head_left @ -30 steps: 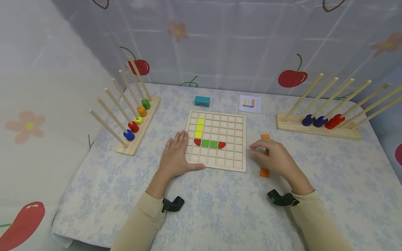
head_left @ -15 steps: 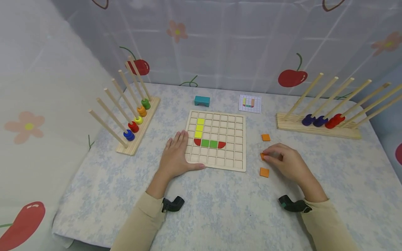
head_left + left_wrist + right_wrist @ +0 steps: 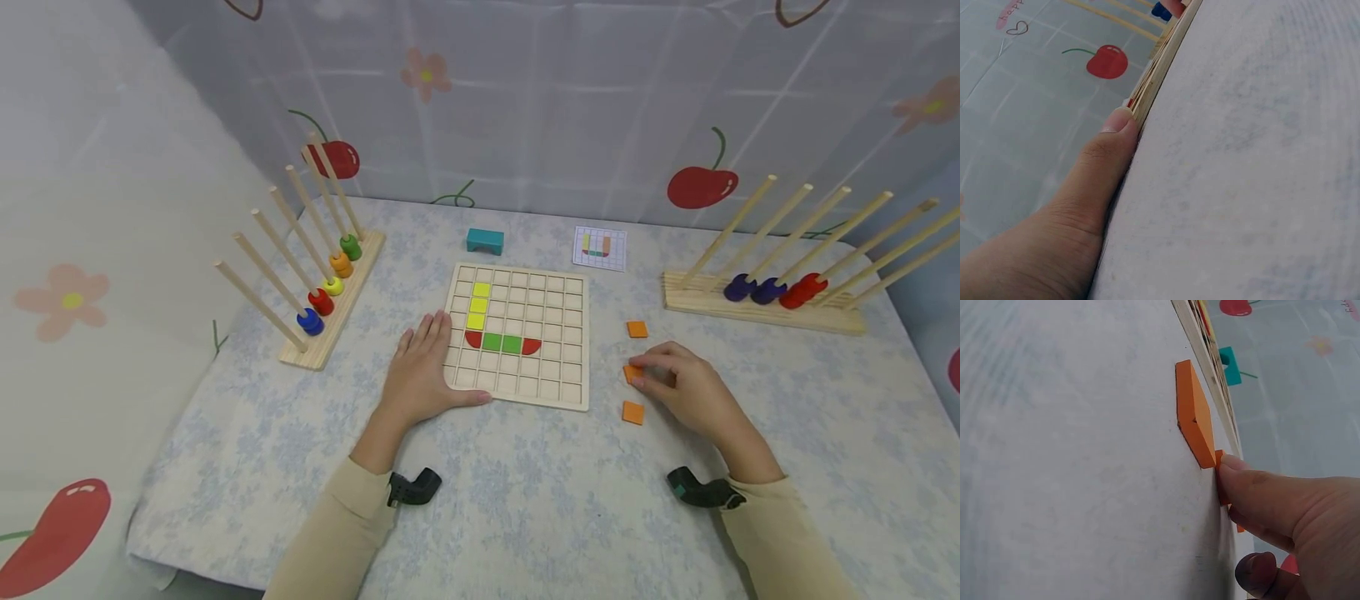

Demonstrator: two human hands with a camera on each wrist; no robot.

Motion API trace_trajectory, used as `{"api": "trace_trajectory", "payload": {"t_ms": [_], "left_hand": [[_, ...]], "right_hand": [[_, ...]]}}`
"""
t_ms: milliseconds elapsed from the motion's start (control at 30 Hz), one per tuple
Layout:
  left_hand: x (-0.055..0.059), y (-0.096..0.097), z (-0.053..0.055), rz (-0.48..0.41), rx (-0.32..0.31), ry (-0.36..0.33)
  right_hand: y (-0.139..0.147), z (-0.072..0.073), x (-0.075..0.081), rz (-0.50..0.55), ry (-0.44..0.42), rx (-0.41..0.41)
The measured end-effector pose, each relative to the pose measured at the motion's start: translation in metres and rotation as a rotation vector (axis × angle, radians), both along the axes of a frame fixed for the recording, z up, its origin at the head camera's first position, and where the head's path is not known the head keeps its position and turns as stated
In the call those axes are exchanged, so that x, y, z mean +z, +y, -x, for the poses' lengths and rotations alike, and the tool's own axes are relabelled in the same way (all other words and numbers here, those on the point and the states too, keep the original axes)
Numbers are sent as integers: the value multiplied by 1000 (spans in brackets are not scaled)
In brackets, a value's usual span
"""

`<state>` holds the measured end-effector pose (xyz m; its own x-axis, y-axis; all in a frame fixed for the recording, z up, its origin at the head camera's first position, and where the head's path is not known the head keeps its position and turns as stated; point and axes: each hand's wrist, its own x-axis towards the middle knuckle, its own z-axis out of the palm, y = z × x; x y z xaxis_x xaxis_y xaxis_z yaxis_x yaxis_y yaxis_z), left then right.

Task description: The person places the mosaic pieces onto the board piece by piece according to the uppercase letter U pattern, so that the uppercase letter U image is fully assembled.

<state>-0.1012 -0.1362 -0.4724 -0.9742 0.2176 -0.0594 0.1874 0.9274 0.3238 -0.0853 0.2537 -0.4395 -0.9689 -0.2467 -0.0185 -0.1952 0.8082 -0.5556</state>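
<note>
A square wooden grid board (image 3: pixel 553 367) lies mid-table, holding yellow squares (image 3: pixel 477 305), green squares (image 3: pixel 502 342) and two red rounded end pieces (image 3: pixel 531 346). At its left edge my left hand (image 3: pixel 420 375) rests flat, fingers straight, the thumb along the front edge; the left wrist view shows that thumb (image 3: pixel 1094 165) against the board's side. Right of the board, my right hand (image 3: pixel 678 387) pinches the middle orange square tile (image 3: pixel 630 374) between thumb and fingers, down at the tabletop. One orange tile (image 3: pixel 637 329) lies beyond it and another orange tile (image 3: pixel 633 412) nearer me.
A peg rack (image 3: pixel 341 312) with coloured rings stands on the left, and a second peg rack (image 3: pixel 765 315) with blue and red rings at the right. Behind the board are a teal arch block (image 3: pixel 485 241) and a printed pattern card (image 3: pixel 599 248).
My right hand has drawn back to the right from beside the board and taken hold of the middle orange tile. The left hand stays put.
</note>
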Motion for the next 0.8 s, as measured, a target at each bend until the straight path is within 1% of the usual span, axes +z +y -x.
{"api": "trace_trajectory", "payload": {"t_ms": [233,367,433,600,800], "left_hand": [[-3,-1,1,11,-3,10],[-3,-1,1,9,-2,6],[-2,-1,1,8,0,3],[-3,-1,1,5,2,0],[-3,-1,1,5,3,2]], "right_hand": [[-4,5,1,-7,-51,-30],[-9,12,1,37,-67,-48],[-14,16,1,58,-58,-51],[-39,31,4,108,-48,-43],[-78,48,9,162,-97,-21]]}}
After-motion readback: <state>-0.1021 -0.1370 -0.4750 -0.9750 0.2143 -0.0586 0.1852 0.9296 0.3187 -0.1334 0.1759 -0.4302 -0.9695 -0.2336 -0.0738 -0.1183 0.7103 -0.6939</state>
